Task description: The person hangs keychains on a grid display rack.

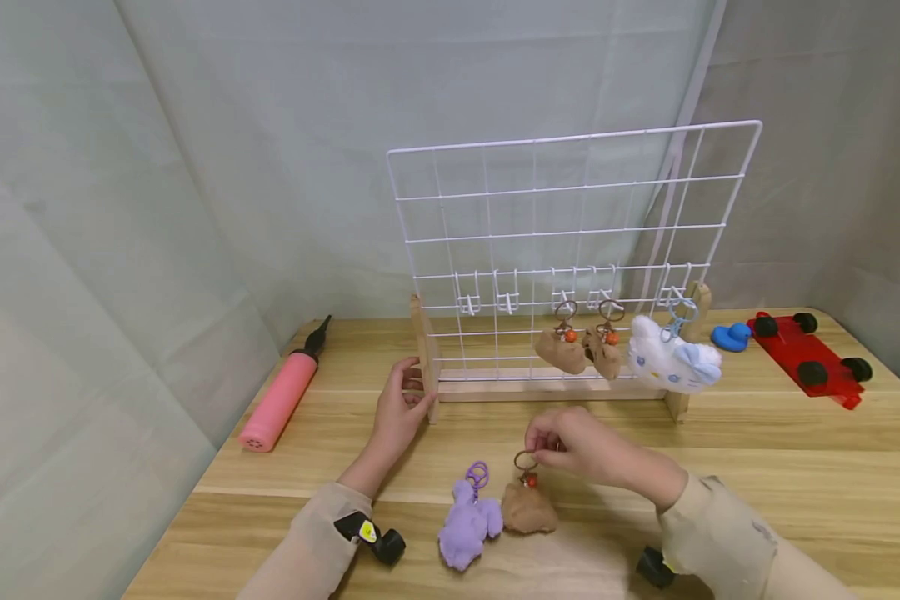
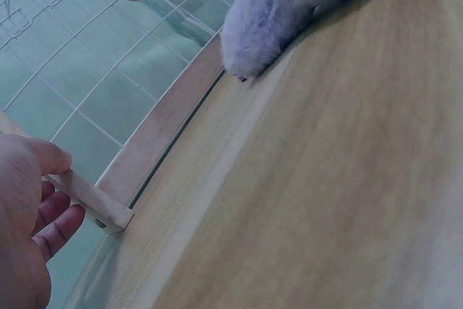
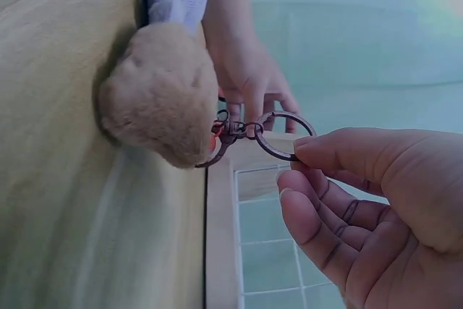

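Note:
With thumb and fingertip, my right hand [image 1: 588, 446] pinches the metal ring [image 3: 288, 115] of a brown plush keychain [image 1: 528, 507], whose plush body hangs low over the table with an orange bead [image 1: 532, 481] by the ring. My left hand [image 1: 399, 408] grips the wooden side post [image 1: 424, 358] of a white wire grid rack [image 1: 570, 230], thumb in front and fingers behind. Left of the brown one lies a purple plush keychain [image 1: 468, 529]. Two brown plush keychains [image 1: 560, 351] and a white cat-head plush keychain [image 1: 671, 357] hang from hooks on the grid.
Two bare hooks [image 1: 507, 302] are on the grid's left part. A pink hand pump [image 1: 281, 402] lies at the table's left. Right of the rack are a blue toy duck [image 1: 732, 337] and a red toy car [image 1: 810, 358]. Pale cloth walls [image 1: 285, 167] enclose the table.

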A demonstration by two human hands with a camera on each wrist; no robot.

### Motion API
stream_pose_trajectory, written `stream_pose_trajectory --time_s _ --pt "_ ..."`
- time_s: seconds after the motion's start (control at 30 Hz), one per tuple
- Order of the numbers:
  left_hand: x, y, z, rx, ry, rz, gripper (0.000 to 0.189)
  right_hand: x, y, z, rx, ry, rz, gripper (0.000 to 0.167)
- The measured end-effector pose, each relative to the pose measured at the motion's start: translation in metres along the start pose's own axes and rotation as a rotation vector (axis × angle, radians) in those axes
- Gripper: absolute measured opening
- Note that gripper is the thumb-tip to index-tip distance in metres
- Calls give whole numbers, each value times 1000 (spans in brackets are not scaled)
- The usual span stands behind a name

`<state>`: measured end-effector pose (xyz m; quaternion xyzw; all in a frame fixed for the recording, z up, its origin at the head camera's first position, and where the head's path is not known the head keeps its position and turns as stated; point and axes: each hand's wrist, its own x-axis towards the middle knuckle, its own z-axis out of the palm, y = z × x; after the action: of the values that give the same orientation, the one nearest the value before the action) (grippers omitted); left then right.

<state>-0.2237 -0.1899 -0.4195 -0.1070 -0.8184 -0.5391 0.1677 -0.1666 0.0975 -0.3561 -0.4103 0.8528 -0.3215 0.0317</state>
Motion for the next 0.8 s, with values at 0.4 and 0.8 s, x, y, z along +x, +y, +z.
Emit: stream_pose_trajectory --time_s 0.4,0.8 --pt "0 0 0 4 0 -14 55 4 -12 -25 -63 17 -31 5" --pt "0 1 0 7 -2 -14 55 12 -21 -51 -163 51 -96 11"
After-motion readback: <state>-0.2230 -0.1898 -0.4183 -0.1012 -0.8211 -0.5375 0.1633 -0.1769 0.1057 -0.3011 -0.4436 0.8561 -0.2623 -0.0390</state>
